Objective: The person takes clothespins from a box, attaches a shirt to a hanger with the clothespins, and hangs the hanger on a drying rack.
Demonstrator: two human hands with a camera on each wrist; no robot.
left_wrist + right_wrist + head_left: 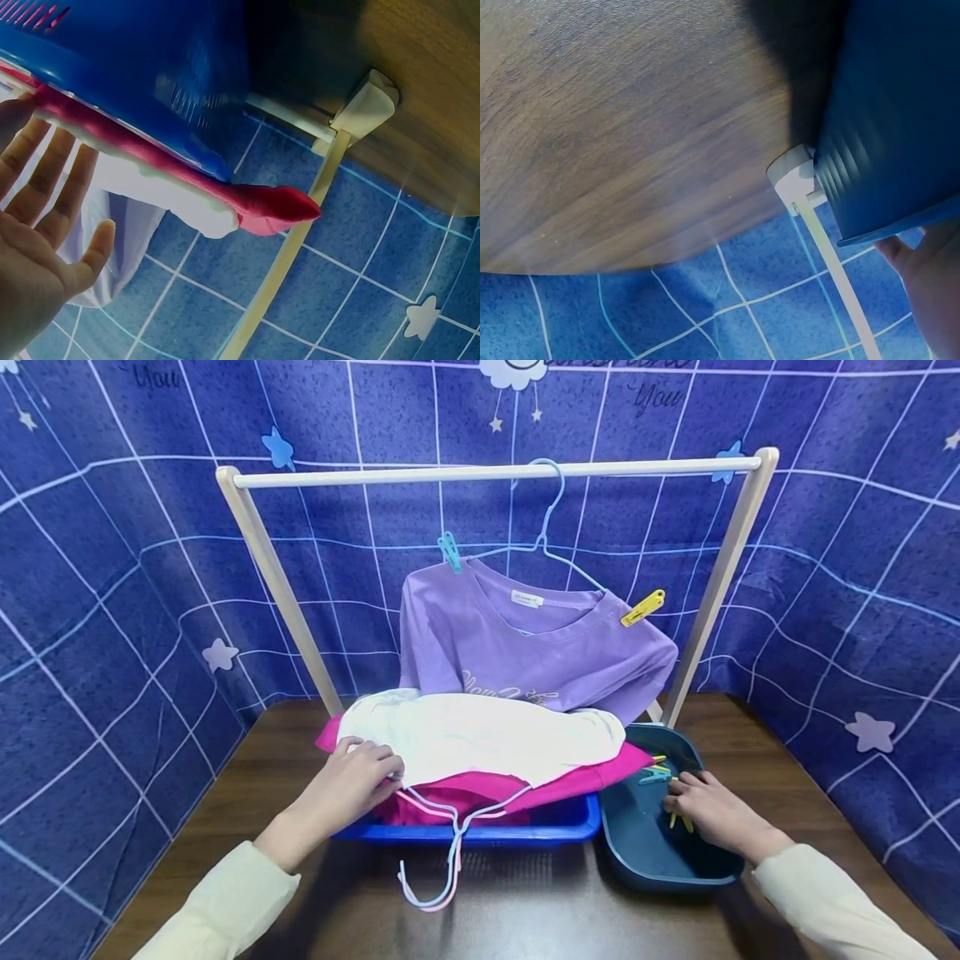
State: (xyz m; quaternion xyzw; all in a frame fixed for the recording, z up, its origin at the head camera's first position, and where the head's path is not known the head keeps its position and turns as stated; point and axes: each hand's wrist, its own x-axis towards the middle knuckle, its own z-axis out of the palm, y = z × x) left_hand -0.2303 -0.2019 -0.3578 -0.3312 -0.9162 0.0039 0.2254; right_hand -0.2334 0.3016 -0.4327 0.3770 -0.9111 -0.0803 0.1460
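My left hand [360, 777] holds the near left edge of a white shirt [480, 735], beside the arm of a blue hanger [450, 852]. A pink hanger lies just under the blue one, both hooks pointing toward me. Beneath the white shirt is a pink garment [592, 781], spread over a blue basket [480, 835]. In the left wrist view, the fingers [56, 180] lie against the white cloth. My right hand [708, 810] reaches into a dark green basin [652, 868] among yellow clothespins [686, 823] and a teal clothespin [654, 775]. Its fingertips are hidden.
Behind, a purple T-shirt [525, 643] hangs by a light blue hanger [551, 510] from a wooden rack [375, 477]. A teal clothespin [449, 552] and a yellow clothespin [642, 608] grip its shoulders. A blue patterned cloth surrounds the brown table [517, 910].
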